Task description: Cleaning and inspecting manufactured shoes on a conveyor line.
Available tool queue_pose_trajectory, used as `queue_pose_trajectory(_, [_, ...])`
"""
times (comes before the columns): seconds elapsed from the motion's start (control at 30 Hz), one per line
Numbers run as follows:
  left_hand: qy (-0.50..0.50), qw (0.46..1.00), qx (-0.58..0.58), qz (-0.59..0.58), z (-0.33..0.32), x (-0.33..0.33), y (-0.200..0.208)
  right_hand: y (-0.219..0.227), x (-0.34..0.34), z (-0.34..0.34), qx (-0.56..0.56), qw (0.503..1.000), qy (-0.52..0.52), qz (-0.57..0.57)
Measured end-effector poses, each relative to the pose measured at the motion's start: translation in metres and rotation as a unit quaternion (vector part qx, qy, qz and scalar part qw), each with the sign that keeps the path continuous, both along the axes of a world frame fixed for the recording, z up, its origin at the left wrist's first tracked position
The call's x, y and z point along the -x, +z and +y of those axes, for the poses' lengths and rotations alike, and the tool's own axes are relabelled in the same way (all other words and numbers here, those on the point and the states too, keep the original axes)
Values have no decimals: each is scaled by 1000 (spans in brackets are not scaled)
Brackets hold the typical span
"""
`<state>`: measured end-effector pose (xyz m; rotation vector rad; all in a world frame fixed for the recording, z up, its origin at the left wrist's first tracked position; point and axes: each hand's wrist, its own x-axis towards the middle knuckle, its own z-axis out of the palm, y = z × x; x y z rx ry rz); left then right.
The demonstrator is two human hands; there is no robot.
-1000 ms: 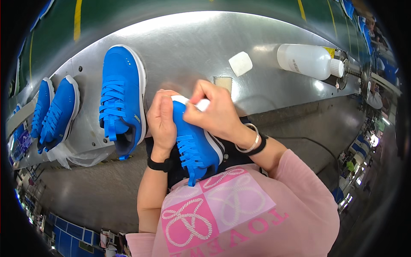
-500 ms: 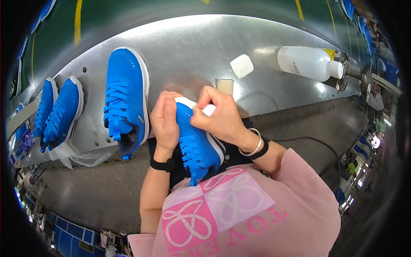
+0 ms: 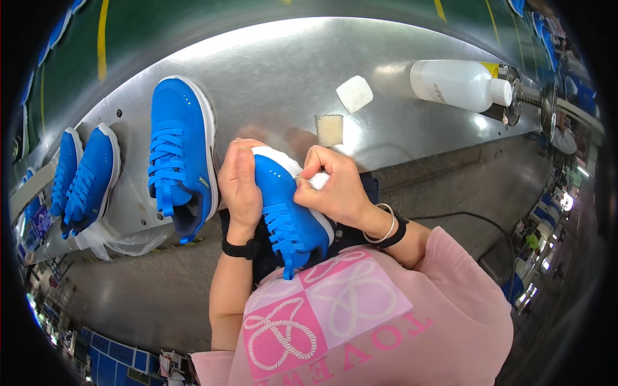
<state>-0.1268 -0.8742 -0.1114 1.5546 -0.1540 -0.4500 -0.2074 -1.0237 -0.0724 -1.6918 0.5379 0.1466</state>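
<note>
A blue sneaker (image 3: pixel 278 196) with a white sole rests close against my body, its toe pointing away from me. My left hand (image 3: pixel 241 190) wraps around the left side of its toe. Pinched in my right hand (image 3: pixel 339 190) is a small white piece (image 3: pixel 318 181), partly hidden by the fingers; its material cannot be told. The right fingertips touch the white sole edge at the right side of the toe. Left of my hands, another blue sneaker (image 3: pixel 168 122) lies on the metal table (image 3: pixel 257 83), laces up.
Beyond my hands are a square tan pad (image 3: pixel 330 130) and a white block (image 3: pixel 355 94). A white plastic bottle (image 3: pixel 454 85) lies on its side at right. More blue sneakers (image 3: pixel 93 180) stand at far left near clear plastic film (image 3: pixel 129 241). A green conveyor belt (image 3: pixel 212 22) runs behind the table.
My right fingers have moved from the toe's front along its right edge, toward me. More of the white toe sole now shows. The left hand keeps its hold; the view has shifted slightly.
</note>
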Motion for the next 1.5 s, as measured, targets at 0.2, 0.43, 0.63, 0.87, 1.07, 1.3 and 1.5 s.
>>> queue_pose_trajectory(0.2, [-7,1000,0,-9,1,0,0,0,2,1,26,1000,-8,2])
queue_pose_trajectory(0.43, [-5,1000,-12,-21,1,-2,2,-3,-5,3,45,998,-8,-42])
queue_pose_trajectory(0.63, [-7,1000,-2,-1,0,0,2,-4,-8,4,31,998,-24,-44])
queue_pose_trajectory(0.87, [2,1000,-13,-5,2,0,0,-8,-11,4,46,996,-24,-71])
queue_pose_trajectory(1.07, [-13,1000,-9,5,1,-2,3,-5,-10,2,36,997,-29,-55])
queue_pose_trajectory(1.3, [9,1000,-22,20,1,-1,2,1,-38,-3,74,991,12,-114])
queue_pose_trajectory(1.5, [-13,1000,-26,-10,0,0,2,2,-26,-9,11,1000,28,-9])
